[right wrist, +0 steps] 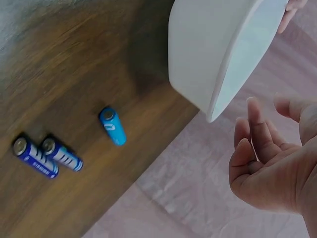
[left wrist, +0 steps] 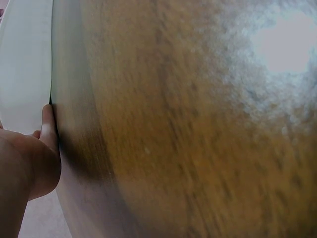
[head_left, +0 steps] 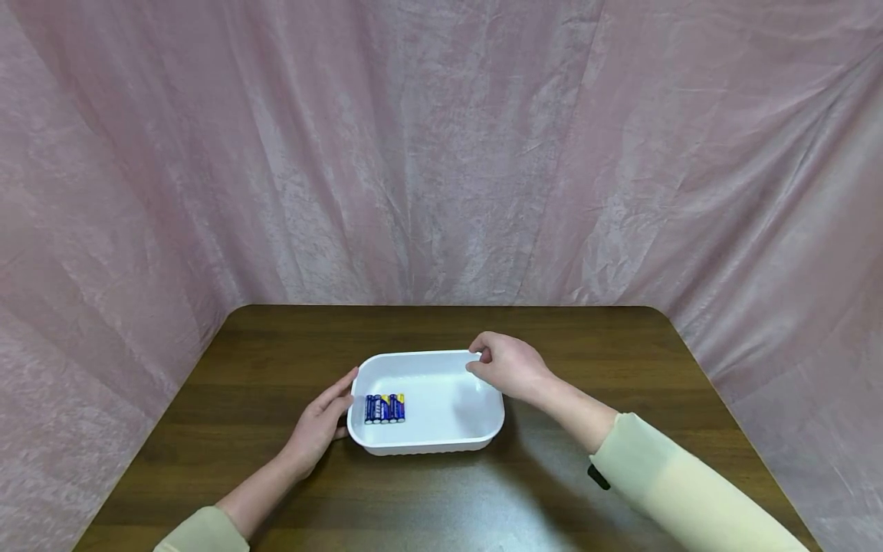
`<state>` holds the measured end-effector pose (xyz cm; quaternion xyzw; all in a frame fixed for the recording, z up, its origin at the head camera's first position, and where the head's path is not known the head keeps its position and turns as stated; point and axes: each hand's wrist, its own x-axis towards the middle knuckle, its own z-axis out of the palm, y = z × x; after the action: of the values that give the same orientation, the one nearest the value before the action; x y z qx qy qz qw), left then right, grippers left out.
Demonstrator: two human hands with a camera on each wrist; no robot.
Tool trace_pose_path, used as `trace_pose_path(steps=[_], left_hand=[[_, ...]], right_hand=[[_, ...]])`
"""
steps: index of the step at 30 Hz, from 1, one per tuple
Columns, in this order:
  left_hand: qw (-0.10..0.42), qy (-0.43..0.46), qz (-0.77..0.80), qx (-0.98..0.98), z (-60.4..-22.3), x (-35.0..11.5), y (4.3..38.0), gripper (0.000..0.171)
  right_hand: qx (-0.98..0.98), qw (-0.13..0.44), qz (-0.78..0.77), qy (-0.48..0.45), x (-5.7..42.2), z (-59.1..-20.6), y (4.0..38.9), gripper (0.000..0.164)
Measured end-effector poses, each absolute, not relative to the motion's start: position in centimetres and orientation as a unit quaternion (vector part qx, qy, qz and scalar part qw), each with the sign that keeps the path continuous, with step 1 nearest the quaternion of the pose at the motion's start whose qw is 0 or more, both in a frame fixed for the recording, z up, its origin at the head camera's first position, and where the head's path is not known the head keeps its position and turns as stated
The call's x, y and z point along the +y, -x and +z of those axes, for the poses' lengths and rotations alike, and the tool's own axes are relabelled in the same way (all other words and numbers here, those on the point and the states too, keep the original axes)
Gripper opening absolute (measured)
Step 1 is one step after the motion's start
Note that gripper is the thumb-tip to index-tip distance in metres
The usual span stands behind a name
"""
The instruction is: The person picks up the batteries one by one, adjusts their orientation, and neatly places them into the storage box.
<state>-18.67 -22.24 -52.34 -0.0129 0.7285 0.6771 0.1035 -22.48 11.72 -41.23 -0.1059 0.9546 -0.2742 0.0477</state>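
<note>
A white plastic tray [head_left: 441, 442] stands on the table, with several blue AA-type batteries [head_left: 385, 409] lined up side by side at its left end. My left hand [head_left: 317, 433] rests against the tray's left wall, fingers extended along the rim and the side. In the left wrist view one finger [left wrist: 47, 121] lies low against the white wall. My right hand [head_left: 513, 366] hovers over the tray's far right corner. Its fingers are loosely bent in the right wrist view, thumb apart from them, with nothing between.
In the right wrist view, two dark blue batteries [right wrist: 39, 157] and one light blue battery [right wrist: 113, 126] lie loose on the wooden table [head_left: 290, 529]. My right sleeve [head_left: 662, 468] reaches across the table's right side. Pink curtains [head_left: 441, 153] hang around the table.
</note>
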Motion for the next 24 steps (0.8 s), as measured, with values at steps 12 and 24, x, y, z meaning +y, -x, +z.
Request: trace_pose_path(steps=[12,24], left_hand=[[0.104,0.014,0.673,0.732,-52.2,-22.3,18.6,0.049],[0.107,0.01,0.673,0.731,-52.2,-22.3,18.6,0.049]], right_hand=[[0.955,0.043,-0.282,0.08,16.2,-40.8,22.3,0.031],[0.956,0.051,-0.284,0.058,19.2,-41.2,22.1,0.034]])
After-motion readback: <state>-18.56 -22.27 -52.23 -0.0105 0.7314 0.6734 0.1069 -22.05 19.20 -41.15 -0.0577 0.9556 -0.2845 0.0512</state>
